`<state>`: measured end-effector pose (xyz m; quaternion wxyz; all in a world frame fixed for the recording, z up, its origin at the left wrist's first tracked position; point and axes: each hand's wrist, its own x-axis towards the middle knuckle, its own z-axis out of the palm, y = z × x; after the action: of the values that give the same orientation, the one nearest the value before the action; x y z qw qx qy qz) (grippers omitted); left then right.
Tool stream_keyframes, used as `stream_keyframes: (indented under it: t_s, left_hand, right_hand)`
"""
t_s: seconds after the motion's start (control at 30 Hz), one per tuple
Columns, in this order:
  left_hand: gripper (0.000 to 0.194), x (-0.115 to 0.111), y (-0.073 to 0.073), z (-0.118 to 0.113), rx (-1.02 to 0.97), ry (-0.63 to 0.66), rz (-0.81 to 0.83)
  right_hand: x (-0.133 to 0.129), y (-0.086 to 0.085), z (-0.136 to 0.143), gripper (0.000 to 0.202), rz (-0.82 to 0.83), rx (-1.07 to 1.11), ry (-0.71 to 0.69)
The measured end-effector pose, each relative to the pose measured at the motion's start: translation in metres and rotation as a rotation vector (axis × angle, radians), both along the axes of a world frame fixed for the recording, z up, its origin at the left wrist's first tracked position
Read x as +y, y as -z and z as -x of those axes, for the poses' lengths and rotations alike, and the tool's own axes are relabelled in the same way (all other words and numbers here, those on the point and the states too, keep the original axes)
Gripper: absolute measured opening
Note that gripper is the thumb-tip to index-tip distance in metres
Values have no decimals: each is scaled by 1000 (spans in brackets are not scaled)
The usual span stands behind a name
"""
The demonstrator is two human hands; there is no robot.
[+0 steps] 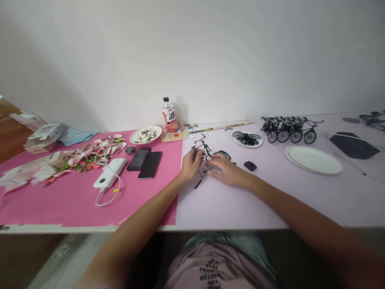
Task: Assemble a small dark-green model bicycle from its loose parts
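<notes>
A small dark model bicycle frame [202, 147] stands between my hands near the middle of the table, its handlebar at the top. My left hand [191, 163] is closed on the frame from the left, thumb and fingers pinched. My right hand [224, 170] is closed at the frame's lower right, with its fingertips on it. Right behind my right hand lies a dark wheel [221, 153], partly hidden by the fingers. Below the hands, a thin black piece [197, 184] rests on the table. A small black part [250, 165] lies to the right of my right hand.
A plate of black parts [247, 139], a row of model bicycles [290, 129] and white plates [314, 160] are on the right. Leftward are a bottle [170, 116], a bowl [146, 135], a phone [150, 164], a white power bank [110, 173] with cable, and pink petals [87, 154].
</notes>
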<state>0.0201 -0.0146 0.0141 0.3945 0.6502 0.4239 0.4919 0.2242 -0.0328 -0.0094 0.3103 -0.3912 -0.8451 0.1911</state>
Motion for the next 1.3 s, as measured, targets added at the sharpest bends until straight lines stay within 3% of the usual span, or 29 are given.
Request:
stream_keyframes:
  t_s: [0.2,0.53,0.77,1.3]
  left_hand:
    - [30,-1,2,0,-14,16,-1]
    - [32,0,4,-1,40,56,2]
    - [31,2,7,1,57,77,-25]
    - [29,0,6,-1,50,108,-10]
  right_hand:
    - [7,2,-3,20,-69,35,32]
    - [14,9,-4,24,-139,-7,47]
    - [12,11,-5,27,-80,-31,16]
    - [10,6,-5,5,-50,-7,5]
